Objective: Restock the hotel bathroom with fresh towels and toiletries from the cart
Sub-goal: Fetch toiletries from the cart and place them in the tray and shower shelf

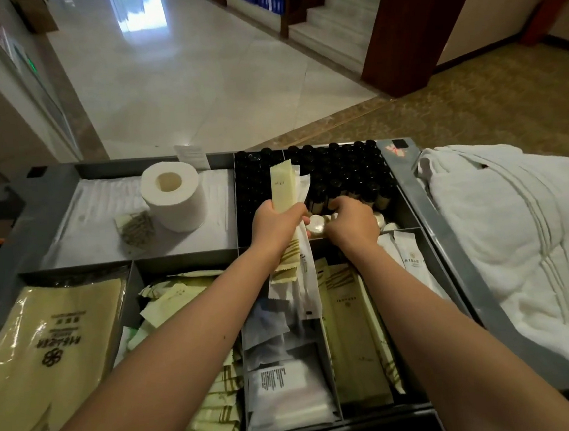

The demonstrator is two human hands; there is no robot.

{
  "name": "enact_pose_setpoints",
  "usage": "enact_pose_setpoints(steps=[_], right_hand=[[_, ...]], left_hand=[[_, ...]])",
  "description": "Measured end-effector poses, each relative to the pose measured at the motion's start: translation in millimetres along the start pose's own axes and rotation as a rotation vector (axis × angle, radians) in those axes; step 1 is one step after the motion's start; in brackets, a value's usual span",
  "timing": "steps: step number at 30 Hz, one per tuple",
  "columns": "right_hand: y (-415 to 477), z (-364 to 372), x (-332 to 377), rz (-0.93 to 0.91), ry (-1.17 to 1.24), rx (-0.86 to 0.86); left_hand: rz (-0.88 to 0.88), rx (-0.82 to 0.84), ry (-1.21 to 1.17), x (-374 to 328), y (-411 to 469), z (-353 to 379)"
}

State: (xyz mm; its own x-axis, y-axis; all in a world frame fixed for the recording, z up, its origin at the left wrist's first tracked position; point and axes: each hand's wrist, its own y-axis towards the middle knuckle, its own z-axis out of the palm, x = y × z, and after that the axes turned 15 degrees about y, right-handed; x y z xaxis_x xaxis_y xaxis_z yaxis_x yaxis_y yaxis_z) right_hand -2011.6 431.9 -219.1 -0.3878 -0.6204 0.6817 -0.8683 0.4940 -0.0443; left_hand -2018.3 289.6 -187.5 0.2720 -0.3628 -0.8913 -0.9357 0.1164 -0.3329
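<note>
I see a grey cart tray [423, 210] holding black-capped bottles [337, 169], a white toilet roll [174, 195], pale-yellow sachets [282, 188] striped olive, beside a white ribbed towel [519, 236].

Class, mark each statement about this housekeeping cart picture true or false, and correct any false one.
1. The left hand grips long sachets. True.
2. The toilet roll stands among the black bottles. False: it stands in the compartment to their left.
3. The right hand reaches down at the small round soaps. True.
4. The towels lie on the left. False: they lie to the right of the tray.
</note>
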Motion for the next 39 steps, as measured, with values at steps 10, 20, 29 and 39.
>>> enact_pose_setpoints(steps=[10,20,29,39], right_hand=[[-25.8,-6.4,-7.7,-0.246,0.259,-0.026],[-14.3,-8.0,10.0,-0.068,0.095,0.147],[-12.7,-4.9,14.0,-0.004,0.096,0.101],[-11.0,-7.3,11.6,-0.053,0.103,0.145]], left_hand=[[-0.002,-0.086,0.016,1.0,-5.0,2.2],[0.014,-0.134,0.004,3.0,-8.4,3.2],[0.036,-0.123,-0.004,3.3,-10.4,1.1],[0.02,-0.121,-0.016,4.5,-8.7,2.2]])
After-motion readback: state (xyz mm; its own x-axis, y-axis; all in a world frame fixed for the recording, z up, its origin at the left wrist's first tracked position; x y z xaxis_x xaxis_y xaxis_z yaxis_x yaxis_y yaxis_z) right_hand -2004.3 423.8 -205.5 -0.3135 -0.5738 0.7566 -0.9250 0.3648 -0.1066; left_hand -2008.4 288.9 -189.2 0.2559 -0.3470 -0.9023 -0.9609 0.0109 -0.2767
